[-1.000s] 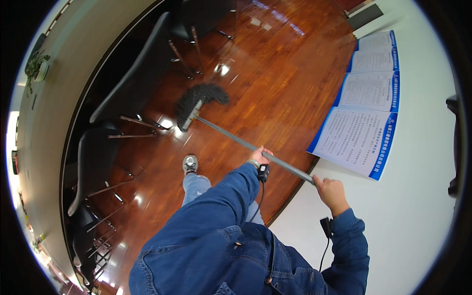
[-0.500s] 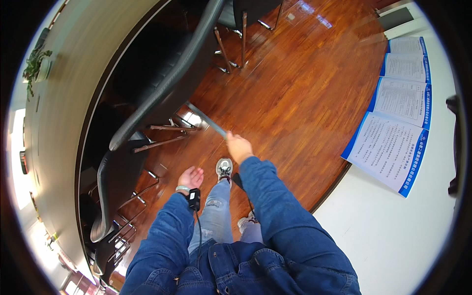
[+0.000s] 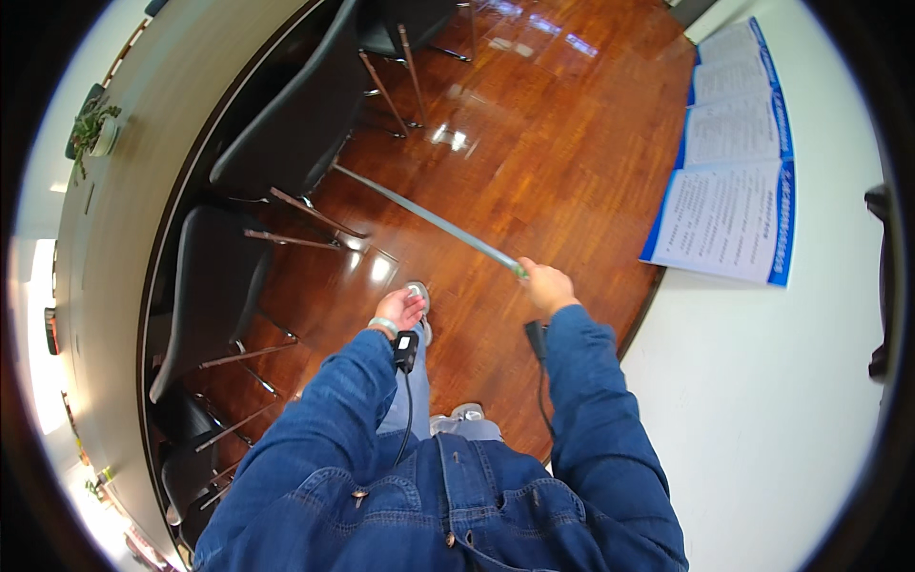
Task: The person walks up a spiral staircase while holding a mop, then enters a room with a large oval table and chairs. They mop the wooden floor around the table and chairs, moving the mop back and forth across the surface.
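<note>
Standing on the wooden floor (image 3: 562, 153) near black chairs (image 3: 286, 124) at ten o'clock. Slanting a grey pole (image 3: 419, 212) just above centre toward ten o'clock; gripping its near end firmly with the right hand (image 3: 550, 288) at three o'clock. Holding the left hand (image 3: 400, 308) at eight o'clock, empty, loosely open, off the pole.

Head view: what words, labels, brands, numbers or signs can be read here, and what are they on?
Blue-bordered posters on the white wall: rows of print, with larger lettering on blue bands; I don't copy printed wording, and the small lines are too blurred to read.
Black device with a pale patch: nothing legible.
Grey pole in the right hand: no lettering visible.
</note>
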`<state>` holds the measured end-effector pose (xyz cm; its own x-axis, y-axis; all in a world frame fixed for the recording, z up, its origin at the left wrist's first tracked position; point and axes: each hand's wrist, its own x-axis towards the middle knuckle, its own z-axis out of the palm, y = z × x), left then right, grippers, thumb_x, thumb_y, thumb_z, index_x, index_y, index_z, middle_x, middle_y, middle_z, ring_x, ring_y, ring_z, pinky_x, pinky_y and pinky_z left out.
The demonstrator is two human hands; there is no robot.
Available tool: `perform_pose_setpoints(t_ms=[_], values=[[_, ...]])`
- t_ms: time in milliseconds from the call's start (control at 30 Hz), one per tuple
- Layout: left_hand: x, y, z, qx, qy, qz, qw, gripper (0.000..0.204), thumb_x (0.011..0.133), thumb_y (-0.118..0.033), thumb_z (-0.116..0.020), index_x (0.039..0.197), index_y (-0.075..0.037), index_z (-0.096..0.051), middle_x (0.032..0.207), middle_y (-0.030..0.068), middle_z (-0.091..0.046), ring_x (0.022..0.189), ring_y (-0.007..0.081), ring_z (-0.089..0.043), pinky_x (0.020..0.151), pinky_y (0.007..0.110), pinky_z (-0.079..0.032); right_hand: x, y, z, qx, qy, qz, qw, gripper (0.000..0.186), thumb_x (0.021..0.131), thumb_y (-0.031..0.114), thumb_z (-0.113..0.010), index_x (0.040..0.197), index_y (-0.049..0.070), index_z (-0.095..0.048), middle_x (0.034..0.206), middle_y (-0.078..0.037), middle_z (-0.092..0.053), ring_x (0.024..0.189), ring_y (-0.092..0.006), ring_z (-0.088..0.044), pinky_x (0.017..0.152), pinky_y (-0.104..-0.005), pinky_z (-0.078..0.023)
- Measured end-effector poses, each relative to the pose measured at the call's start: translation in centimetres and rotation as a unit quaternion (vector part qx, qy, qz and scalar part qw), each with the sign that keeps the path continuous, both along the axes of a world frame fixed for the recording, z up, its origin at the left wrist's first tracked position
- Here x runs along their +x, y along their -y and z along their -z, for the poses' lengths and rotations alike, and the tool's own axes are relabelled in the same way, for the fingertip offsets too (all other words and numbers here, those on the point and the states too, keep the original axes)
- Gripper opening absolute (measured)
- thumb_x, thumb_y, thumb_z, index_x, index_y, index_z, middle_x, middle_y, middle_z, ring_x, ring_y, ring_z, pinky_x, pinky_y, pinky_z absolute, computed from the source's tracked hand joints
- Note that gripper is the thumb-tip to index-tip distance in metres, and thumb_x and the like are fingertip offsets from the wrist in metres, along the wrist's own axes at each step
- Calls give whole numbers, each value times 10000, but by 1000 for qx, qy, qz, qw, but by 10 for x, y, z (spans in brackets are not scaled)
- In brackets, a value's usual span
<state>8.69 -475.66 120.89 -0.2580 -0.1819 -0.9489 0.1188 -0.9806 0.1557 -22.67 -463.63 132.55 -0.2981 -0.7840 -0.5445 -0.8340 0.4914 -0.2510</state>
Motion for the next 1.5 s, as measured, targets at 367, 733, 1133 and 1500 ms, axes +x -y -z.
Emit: perform_pose_setpoints(t_ms=[367,733,1133,1500], values=[[-175,-407,-64,126,-141,262,946,851,884,-589,-510,1493,-149,-109,1520,201,-172,1372,391,-261,965,691,-333,46,-493,-265,103,-38,195,975,353,810,208,-627,1157,168,-573,809,-165,-661,769,-375,-630,678,-484,-493],[-109,-650,-40,254,-74,571,777,95,922,-103,-541,982,-30,-533,945,119,-577,869,278,-598,762,480,-520,235,-672,-274,114,100,547,823,348,762,180,-710,1060,31,-609,766,-168,-670,704,-300,-675,657,-377,-525],[-197,-490,18,156,-57,584,795,130,883,-136,-593,937,-23,-557,903,160,-599,807,319,-613,625,469,-536,185,-535,-212,3,128,630,766,294,800,211,-703,1023,37,-624,764,-163,-667,664,-272,-683,617,-361,-530],[-323,-246,-31,-80,-8,577,813,132,904,-87,-532,932,11,-449,710,134,-550,669,294,-604,635,547,-505,62,-292,-51,-105,144,568,803,266,861,234,-580,1020,26,-533,853,-247,-649,804,-400,-642,711,-485,-502]])
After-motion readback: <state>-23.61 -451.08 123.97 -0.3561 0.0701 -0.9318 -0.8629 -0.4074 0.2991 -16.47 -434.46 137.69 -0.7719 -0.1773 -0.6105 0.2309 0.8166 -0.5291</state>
